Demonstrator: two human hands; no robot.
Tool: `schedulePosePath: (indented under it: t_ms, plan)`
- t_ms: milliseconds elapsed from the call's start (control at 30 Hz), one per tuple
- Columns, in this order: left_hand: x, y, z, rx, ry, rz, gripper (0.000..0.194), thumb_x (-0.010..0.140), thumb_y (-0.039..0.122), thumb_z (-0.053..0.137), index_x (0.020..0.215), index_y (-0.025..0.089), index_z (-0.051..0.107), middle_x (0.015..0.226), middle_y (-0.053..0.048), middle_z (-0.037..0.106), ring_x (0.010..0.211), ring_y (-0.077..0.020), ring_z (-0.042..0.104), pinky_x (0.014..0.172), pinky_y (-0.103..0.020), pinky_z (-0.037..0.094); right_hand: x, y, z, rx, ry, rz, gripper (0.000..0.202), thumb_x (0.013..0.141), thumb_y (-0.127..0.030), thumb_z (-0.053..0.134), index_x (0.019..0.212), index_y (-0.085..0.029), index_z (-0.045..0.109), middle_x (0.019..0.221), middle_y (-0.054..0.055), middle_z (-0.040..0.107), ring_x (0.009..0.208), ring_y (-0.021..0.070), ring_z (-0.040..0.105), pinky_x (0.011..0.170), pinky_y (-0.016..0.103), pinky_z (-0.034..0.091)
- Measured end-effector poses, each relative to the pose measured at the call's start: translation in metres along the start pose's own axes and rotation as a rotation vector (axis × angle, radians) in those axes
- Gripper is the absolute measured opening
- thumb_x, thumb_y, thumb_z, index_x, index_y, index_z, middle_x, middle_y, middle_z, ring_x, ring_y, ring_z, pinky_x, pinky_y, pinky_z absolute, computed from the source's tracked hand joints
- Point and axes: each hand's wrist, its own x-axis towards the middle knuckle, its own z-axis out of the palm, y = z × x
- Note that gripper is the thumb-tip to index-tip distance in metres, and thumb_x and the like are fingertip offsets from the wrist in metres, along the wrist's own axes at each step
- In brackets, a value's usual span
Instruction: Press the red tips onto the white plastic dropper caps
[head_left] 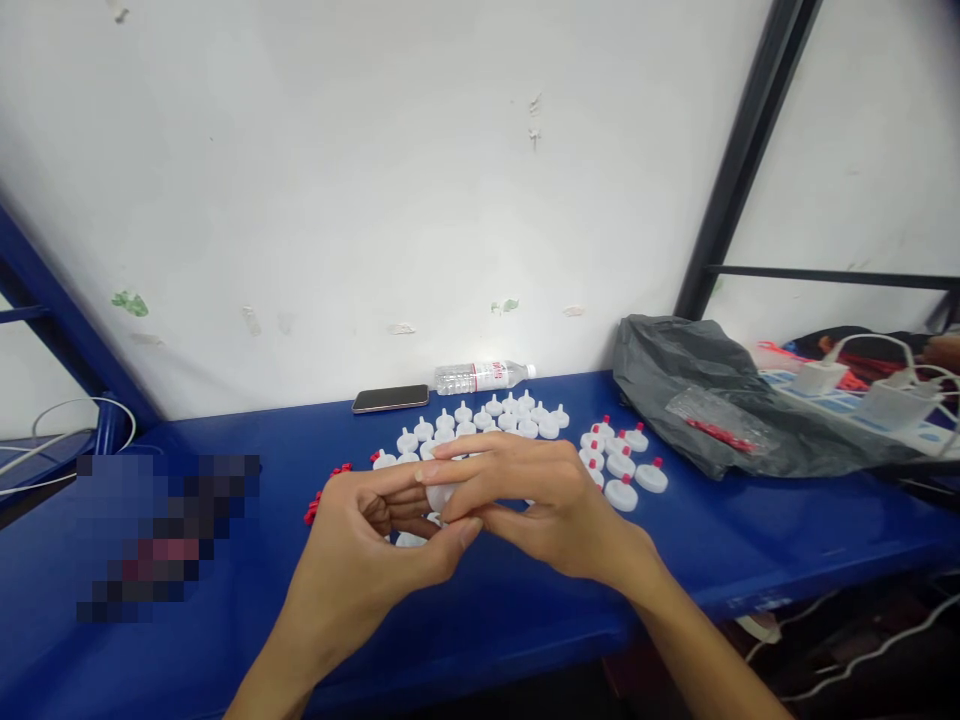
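Observation:
A white spouted cap (438,497) is held between my two hands over the front of the blue table, mostly hidden by the fingers. My left hand (375,540) is curled round it from the left. From the right, my right hand (536,490) closes its fingers on the same cap. Behind my hands stand several white spouted caps (463,411) with bare spouts. To the right is a group of white caps with red tips (621,493). Small red tips (313,508) lie in a pile left of my left hand, partly hidden by it.
A phone (390,398) and a clear plastic bottle (484,377) lie by the wall. On the right are a grey plastic bag (675,370), a small clear bag with red pieces (721,430) and white chargers with cables (892,395). A blurred-out patch covers the table's left.

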Motion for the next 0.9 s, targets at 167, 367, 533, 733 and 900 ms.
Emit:
schedulePosePath:
  t_ms: [167,367,533,733,900]
  plan:
    - [0.001,-0.003,-0.001,-0.013,-0.016,-0.003,0.026,0.078,0.027,0.086,0.105,0.026,0.086,0.081,0.0,0.084,0.075,-0.0192,0.079,0.066,-0.022,0.063,0.002,-0.005,0.0,0.023,0.01,0.023,0.008,0.096,-0.015,0.074,0.098,-0.023,0.074,0.107,0.003,0.083,0.121,0.0214,0.073,0.109,0.038,0.057]
    - [0.002,-0.005,-0.005,0.267,0.083,0.14,0.024,0.089,0.042,0.077,0.106,0.028,0.085,0.098,-0.001,0.086,0.082,-0.0199,0.081,0.072,-0.023,0.064,0.003,-0.008,-0.013,0.006,0.024,0.101,0.011,0.094,-0.015,0.075,0.097,-0.025,0.076,0.116,0.002,0.082,0.112,0.0207,0.076,0.104,0.037,0.057]
    - [0.001,-0.003,-0.039,0.664,0.323,0.222,0.025,0.091,0.049,0.071,0.099,0.029,0.085,0.099,0.001,0.086,0.084,-0.0206,0.08,0.08,-0.026,0.062,-0.001,0.0,-0.031,-0.194,-0.099,0.393,0.005,0.093,-0.027,0.079,0.098,-0.027,0.078,0.103,-0.001,0.079,0.098,0.0182,0.073,0.088,0.031,0.054]
    - [0.002,-0.006,-0.097,0.914,0.25,0.012,0.04,0.087,0.062,0.06,0.1,0.033,0.084,0.096,0.001,0.086,0.078,-0.0248,0.078,0.069,-0.028,0.059,-0.008,0.01,-0.033,-0.29,-0.472,0.664,0.004,0.094,-0.027,0.075,0.094,-0.026,0.079,0.096,-0.001,0.079,0.091,0.0193,0.071,0.081,0.03,0.048]
    - [0.012,-0.041,-0.131,1.028,-0.017,-0.136,0.039,0.086,0.055,0.056,0.103,0.031,0.082,0.1,-0.004,0.085,0.092,-0.0304,0.077,0.08,-0.033,0.057,-0.012,0.015,-0.03,-0.251,-0.615,0.7,0.016,0.091,-0.011,0.068,0.091,-0.025,0.074,0.092,-0.004,0.078,0.087,0.0171,0.069,0.078,0.028,0.045]
